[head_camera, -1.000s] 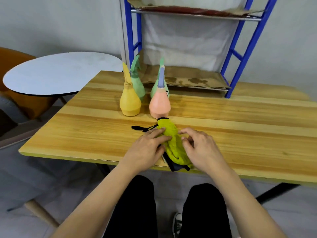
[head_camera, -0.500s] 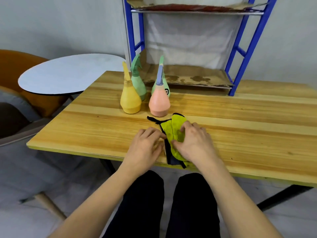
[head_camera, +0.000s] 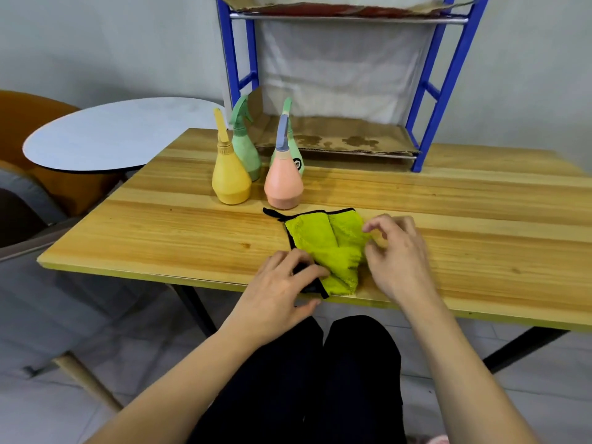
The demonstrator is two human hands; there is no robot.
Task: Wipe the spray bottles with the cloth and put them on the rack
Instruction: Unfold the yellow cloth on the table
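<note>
Both hands on the cloth point(head_camera: 326, 248), lower centre of frame: left hand point(head_camera: 282, 293) presses its curled fingers down on the near black-edged corner at the table point(head_camera: 160, 225) front edge; right hand point(head_camera: 397, 251) has thumb and fingers curled at the cloth's right side, looks like a pinch on the yellow fabric but contact partly hidden, so judged only. Cloth lies crumpled, half spread, flat on the wood, just in front of the pink bottle point(head_camera: 283, 184). Progress: basically nothing done. All four bottles stand upright mid-frame on the table: yellow bottle point(head_camera: 230, 177), pink one, two green bottles point(head_camera: 245, 145) behind them. None on the blue rack point(head_camera: 426, 91) at top centre; its cardboard-lined lower shelf holds no bottle. All wiping and placing left, seemingly. Forearms reach in from the bottom edge, wrists low, palms down.
</note>
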